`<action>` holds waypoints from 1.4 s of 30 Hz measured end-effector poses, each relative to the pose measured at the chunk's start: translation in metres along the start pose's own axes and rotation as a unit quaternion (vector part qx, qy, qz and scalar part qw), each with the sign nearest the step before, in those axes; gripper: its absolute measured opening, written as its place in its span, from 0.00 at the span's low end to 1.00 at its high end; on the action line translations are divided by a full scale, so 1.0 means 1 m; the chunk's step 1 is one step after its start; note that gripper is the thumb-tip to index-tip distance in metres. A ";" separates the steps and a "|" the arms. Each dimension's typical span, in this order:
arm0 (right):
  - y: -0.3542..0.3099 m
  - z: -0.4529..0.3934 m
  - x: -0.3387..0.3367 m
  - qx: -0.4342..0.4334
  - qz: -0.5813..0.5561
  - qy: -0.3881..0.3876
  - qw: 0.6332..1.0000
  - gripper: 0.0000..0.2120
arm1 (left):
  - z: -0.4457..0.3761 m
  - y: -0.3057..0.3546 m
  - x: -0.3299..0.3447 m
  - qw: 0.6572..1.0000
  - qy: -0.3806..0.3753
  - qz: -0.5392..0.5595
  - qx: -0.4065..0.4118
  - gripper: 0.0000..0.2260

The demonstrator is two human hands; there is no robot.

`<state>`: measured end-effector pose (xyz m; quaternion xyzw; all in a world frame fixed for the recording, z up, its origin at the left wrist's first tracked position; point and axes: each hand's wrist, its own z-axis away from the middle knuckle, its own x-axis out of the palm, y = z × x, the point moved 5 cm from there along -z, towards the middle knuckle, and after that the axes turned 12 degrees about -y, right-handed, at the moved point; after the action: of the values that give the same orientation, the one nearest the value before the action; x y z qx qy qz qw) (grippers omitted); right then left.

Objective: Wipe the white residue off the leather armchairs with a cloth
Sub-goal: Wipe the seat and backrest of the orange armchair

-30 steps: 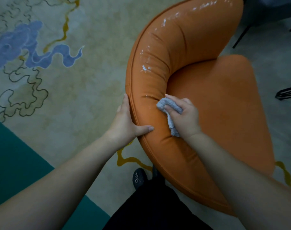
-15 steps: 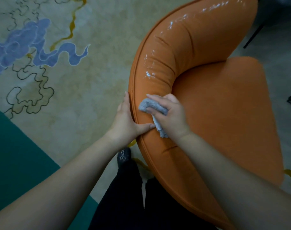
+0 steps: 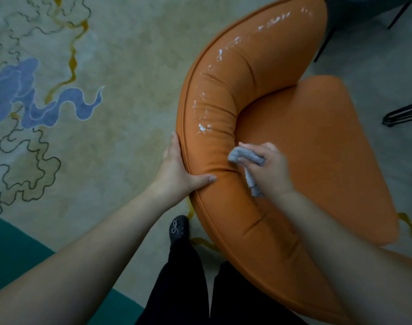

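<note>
Both hands meet the armchair (image 3: 223, 95): left (image 3: 177, 170) bracing, right (image 3: 268, 167) gripping cloth (image 3: 245, 157).

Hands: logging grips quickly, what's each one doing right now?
Left hand: open, braced on the armchair backrest.
Right hand: closed, holding the grey cloth.

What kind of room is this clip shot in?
Probably a lounge or lobby: an orange armchair stands on a patterned carpet, with thin black furniture legs nearby.
</note>
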<state>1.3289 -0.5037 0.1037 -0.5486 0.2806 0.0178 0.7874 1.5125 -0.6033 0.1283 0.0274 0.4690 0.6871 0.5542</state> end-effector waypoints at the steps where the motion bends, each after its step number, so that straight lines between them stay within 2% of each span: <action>1: -0.002 -0.002 -0.003 0.006 -0.017 0.018 1.000 0.17 | -0.004 0.001 -0.004 1.000 -0.003 0.004 0.005 0.60; 3: -0.021 -0.009 0.007 -0.018 -0.058 0.018 0.998 0.17 | -0.013 0.004 -0.008 1.000 -0.001 0.007 0.014 0.59; 6: -0.049 -0.026 0.039 -0.059 -0.086 -0.027 0.994 0.18 | -0.023 0.006 -0.012 0.999 0.007 0.012 0.029 0.57; 10: -0.028 -0.037 0.022 0.037 -0.079 0.072 0.994 0.17 | -0.032 0.002 -0.023 0.998 -0.033 0.005 0.046 0.59; 12: -0.027 -0.036 0.018 0.045 -0.105 0.101 0.988 0.17 | -0.038 0.000 -0.030 0.997 -0.049 0.001 0.056 0.60; 16: -0.058 -0.053 0.049 -0.042 -0.100 0.023 0.994 0.19 | -0.052 0.002 -0.038 0.995 -0.053 -0.026 0.077 0.59; 21: -0.033 -0.053 0.020 0.048 -0.072 0.089 0.992 0.17 | -0.060 0.005 -0.044 0.993 -0.085 -0.026 0.079 0.60; 25: -0.053 -0.059 0.045 -0.034 -0.097 -0.028 0.994 0.19 | -0.064 0.006 -0.043 0.993 -0.077 -0.027 0.081 0.59; 26: -0.052 -0.061 0.045 -0.033 -0.094 -0.033 0.994 0.19 | -0.066 0.006 -0.043 0.994 -0.075 -0.025 0.078 0.59; 30: -0.033 -0.063 0.020 0.041 -0.093 0.034 0.994 0.17 | -0.067 0.006 -0.043 0.994 -0.082 -0.016 0.065 0.61; 32: -0.045 -0.066 0.029 0.001 -0.116 -0.010 0.993 0.19 | -0.068 0.007 -0.043 0.995 -0.077 -0.017 0.060 0.61; 35: -0.061 -0.073 0.047 -0.069 -0.067 -0.098 0.991 0.21 | -0.069 0.009 -0.043 0.996 -0.073 -0.020 0.054 0.62; 39: -0.042 -0.082 0.011 -0.011 -0.053 -0.062 0.997 0.19 | -0.068 0.009 -0.043 0.995 -0.092 -0.016 0.041 0.63; 40: -0.043 -0.081 0.011 -0.011 -0.067 -0.066 0.996 0.19 | -0.068 0.009 -0.043 0.995 -0.092 -0.018 0.041 0.63; 42: -0.056 -0.077 0.026 -0.049 -0.084 -0.122 0.988 0.20 | -0.068 0.010 -0.044 0.995 -0.089 -0.017 0.045 0.63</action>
<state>1.3367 -0.6001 0.1209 -0.6022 0.1337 0.0324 0.7864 1.4841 -0.6791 0.1175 0.1058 0.4486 0.6503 0.6039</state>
